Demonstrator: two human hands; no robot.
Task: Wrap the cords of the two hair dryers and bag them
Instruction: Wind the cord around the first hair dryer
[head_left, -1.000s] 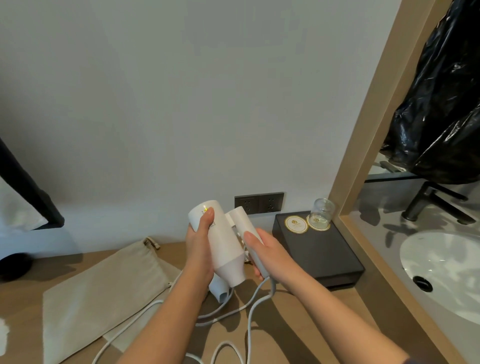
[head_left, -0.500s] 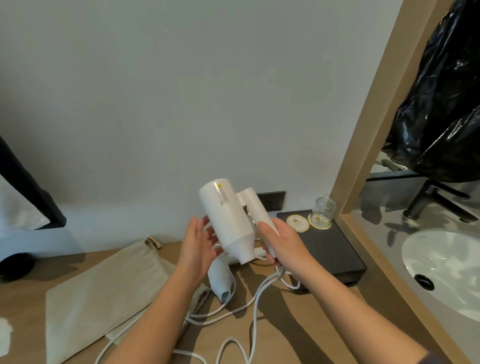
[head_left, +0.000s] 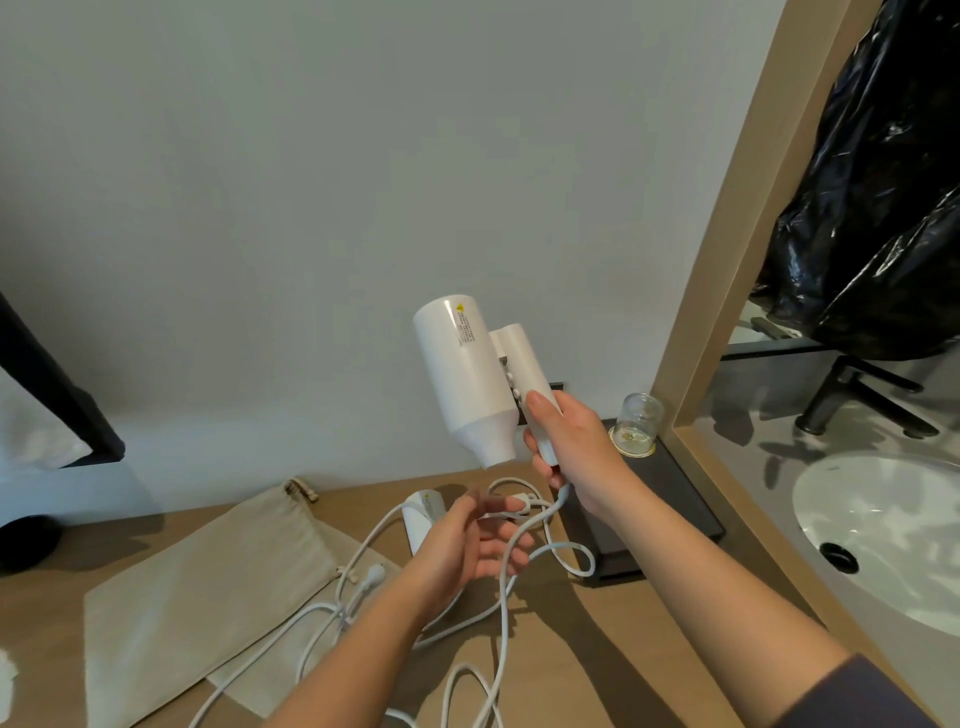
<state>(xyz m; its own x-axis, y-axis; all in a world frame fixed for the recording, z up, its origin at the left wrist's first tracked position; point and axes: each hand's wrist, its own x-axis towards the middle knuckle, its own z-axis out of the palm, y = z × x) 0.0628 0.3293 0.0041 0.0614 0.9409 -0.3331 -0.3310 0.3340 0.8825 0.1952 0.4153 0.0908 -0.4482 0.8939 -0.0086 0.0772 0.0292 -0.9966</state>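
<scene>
My right hand (head_left: 569, 447) grips the folded handle of a white hair dryer (head_left: 465, 379) and holds it up in front of the wall, nozzle pointing down. Its white cord (head_left: 511, 566) hangs from the handle and loops over the wooden counter (head_left: 597, 654). My left hand (head_left: 475, 545) is below, fingers loosely spread beside the cord, holding nothing. A second white hair dryer (head_left: 421, 519) lies on the counter behind that hand, partly hidden. Its plug (head_left: 371, 576) rests near two beige cloth bags (head_left: 208, 587) lying flat at the left.
A black tray (head_left: 660, 514) with an upturned glass (head_left: 638, 423) stands by the wall at the right. Past a wooden frame (head_left: 727, 218) are a white sink (head_left: 883, 530), a black tap and a black plastic bag. A wall socket is behind the dryer.
My left hand let go of the dryer's body and dropped down toward the cord. My right hand lifted the dryer higher and to the right.
</scene>
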